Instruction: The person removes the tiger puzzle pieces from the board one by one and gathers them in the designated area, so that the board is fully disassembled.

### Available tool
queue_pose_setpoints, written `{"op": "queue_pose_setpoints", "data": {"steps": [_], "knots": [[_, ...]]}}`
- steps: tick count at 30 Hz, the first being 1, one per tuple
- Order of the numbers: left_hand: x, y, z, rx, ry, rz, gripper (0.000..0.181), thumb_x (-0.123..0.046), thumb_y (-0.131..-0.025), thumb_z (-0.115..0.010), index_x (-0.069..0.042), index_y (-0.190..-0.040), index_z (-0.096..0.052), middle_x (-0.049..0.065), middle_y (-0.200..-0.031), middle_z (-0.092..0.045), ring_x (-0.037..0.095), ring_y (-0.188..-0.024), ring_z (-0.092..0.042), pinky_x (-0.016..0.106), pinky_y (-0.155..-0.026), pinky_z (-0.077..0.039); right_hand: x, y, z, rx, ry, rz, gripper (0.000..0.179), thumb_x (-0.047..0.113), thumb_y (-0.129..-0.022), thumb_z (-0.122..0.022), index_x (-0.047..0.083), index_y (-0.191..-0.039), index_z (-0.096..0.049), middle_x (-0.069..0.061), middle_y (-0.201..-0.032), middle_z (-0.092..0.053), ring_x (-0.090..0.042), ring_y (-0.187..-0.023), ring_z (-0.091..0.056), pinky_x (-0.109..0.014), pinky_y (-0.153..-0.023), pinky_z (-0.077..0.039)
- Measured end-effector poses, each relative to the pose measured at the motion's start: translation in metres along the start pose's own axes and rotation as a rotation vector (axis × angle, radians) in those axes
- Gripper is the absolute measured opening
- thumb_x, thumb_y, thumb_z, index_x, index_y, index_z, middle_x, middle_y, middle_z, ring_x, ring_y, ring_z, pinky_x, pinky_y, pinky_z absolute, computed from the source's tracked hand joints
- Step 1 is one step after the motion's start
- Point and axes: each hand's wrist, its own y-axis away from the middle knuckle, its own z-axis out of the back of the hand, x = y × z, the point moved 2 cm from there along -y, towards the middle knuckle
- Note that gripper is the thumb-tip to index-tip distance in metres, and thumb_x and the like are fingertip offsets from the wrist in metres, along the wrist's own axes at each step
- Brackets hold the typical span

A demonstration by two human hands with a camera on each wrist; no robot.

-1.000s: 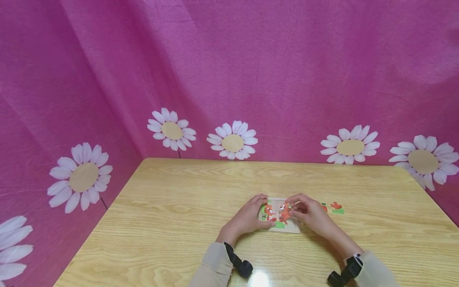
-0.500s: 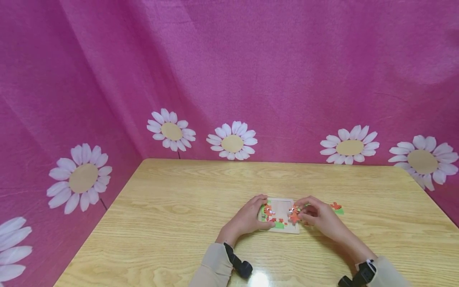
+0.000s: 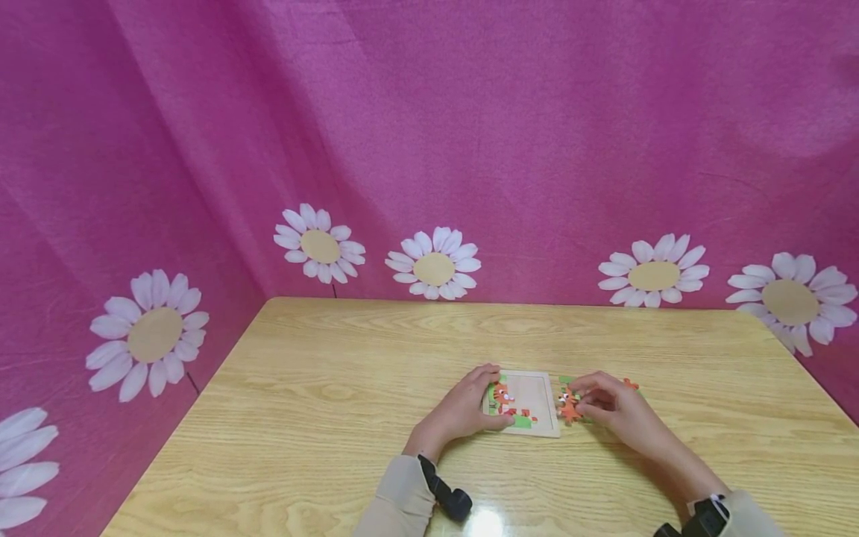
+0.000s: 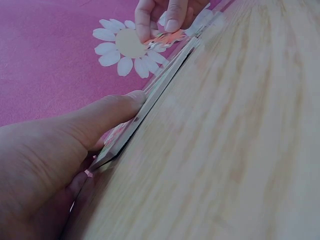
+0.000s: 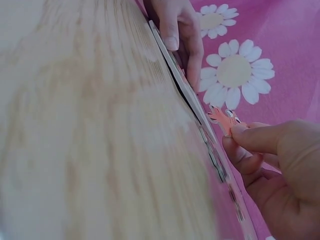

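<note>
Orange animal puzzle piece (image 3: 570,409) hovering just right of wooden puzzle tray (image 3: 532,394), moving rightward away from tray's bare middle; apparently going unplaced for now, so gap is staying unfilled. Right hand (image 3: 620,414) pinching piece between thumb and finger. Left hand (image 3: 463,406) gripping tray's left side, beside fitted pieces (image 3: 502,393). Loose puzzle pieces (image 3: 631,384) lying right of tray on wood-grain table (image 3: 335,380), partly hidden.

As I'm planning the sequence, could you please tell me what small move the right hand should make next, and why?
I would probably lower the orange piece beside the puzzle frame: the right hand pinches it just right of there, having carried it away from the bare area, while the left hand holds the frame.
</note>
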Motion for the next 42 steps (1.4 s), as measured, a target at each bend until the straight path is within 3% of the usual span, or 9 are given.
{"op": "queue_pose_setpoints", "data": {"steps": [6,30,42], "knots": [[0.001,0.001,-0.001,0.003,0.000,0.006,0.081,-0.028,-0.094,-0.089,0.001,-0.159,-0.051,0.009,-0.170,-0.042,0.025,-0.160,-0.034,0.035,-0.130,-0.029,-0.006,0.005,0.007,-0.017,-0.001,0.044,0.030,-0.025,-0.088,-0.074,-0.011,-0.114,-0.069,0.001,-0.105,-0.072,-0.001,-0.086,-0.068,-0.016,-0.069,-0.056],[0.000,0.001,0.000,0.004,0.004,0.006,0.079,-0.029,-0.094,-0.089,0.002,-0.157,-0.052,0.009,-0.169,-0.043,0.027,-0.159,-0.035,0.036,-0.129,-0.030,-0.018,0.024,0.033,-0.032,0.100,-0.020,0.030,-0.026,-0.088,-0.073,-0.010,-0.113,-0.071,0.006,-0.106,-0.072,0.001,-0.087,-0.066,-0.012,-0.075,-0.055],[0.000,0.000,0.000,0.004,0.003,-0.011,0.080,-0.027,-0.095,-0.089,0.002,-0.158,-0.050,0.010,-0.170,-0.042,0.027,-0.159,-0.034,0.035,-0.130,-0.028,-0.022,0.029,0.042,-0.031,0.121,-0.029,0.032,-0.026,-0.087,-0.074,-0.010,-0.115,-0.070,0.016,-0.109,-0.069,0.000,-0.085,-0.066,-0.014,-0.069,-0.053]]}}
